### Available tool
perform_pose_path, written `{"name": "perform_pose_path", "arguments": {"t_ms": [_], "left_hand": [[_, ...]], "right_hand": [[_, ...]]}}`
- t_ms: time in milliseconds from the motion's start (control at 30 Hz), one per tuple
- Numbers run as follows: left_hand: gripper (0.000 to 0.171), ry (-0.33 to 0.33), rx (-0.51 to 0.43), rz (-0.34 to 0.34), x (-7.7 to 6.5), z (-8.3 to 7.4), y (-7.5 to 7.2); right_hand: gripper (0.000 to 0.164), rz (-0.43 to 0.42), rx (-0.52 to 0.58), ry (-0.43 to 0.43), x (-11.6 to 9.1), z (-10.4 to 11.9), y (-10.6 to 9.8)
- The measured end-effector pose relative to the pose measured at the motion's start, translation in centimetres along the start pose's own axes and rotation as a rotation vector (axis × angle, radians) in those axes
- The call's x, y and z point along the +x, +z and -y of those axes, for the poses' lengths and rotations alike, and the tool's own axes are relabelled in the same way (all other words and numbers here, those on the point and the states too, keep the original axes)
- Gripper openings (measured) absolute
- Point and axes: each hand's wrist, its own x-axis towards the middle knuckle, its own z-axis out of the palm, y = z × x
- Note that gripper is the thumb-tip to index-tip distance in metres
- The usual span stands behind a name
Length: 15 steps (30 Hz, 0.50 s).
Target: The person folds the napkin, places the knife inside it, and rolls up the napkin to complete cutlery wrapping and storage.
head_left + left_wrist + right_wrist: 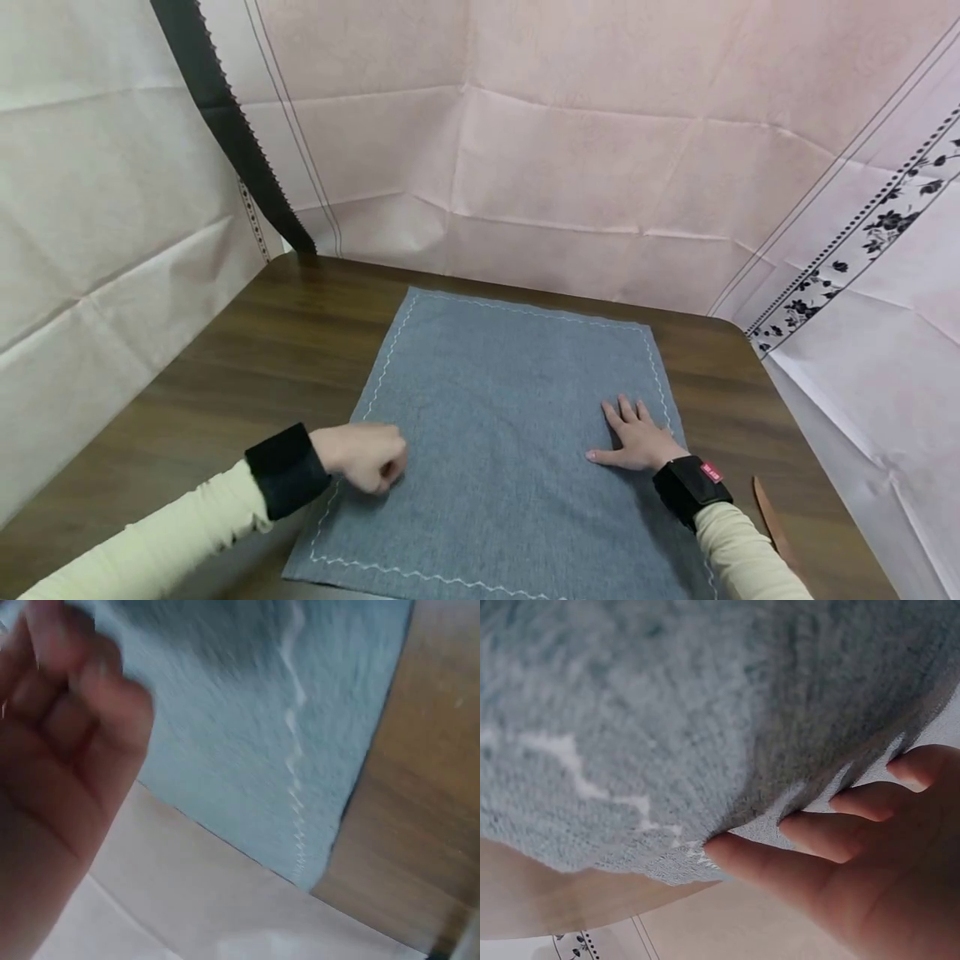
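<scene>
A blue-grey cloth (510, 375) with a white zigzag stitch near its edges lies spread on the brown wooden table. Over its left part is my left hand (363, 454), fingers curled in, with nothing visible in its grip. In the left wrist view the bent fingers of the left hand (82, 712) are beside the cloth (225, 750), partly cut off and blurred. Toward the cloth's right side, my right hand (637, 442) rests with its fingers spread. The right wrist view shows the fingertips of the right hand (840, 847) touching the cloth (630, 690).
Dark wood of the table (247, 375) shows on both sides of the cloth. A slim brown pointed thing (771, 521) lies by the right forearm, partly hidden. Pale creased sheets (570, 167) hang behind and beside the table.
</scene>
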Motion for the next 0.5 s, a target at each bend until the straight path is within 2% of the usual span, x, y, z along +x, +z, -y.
{"name": "perform_pose_path", "arguments": {"t_ms": [67,133,333,500], "left_hand": [[0.033,-0.012,-0.028,0.083,-0.9,-1.1,0.5],[0.039,-0.03,-0.017,0.13,-1.5,-2.1,1.0],[0.051,0.032,0.172,0.162,-1.7,-4.2,2.9],[0.048,-0.001,0.256,0.195,-1.5,-5.0,3.1]], "right_hand": [[0.096,0.008,-0.001,-0.002,0.0,0.1,0.0],[0.096,0.019,0.006,-0.001,0.0,0.3,0.0],[0.096,0.026,0.006,-0.003,0.0,0.6,-0.3],[0.096,0.023,0.003,-0.012,0.1,0.6,-0.6]]}}
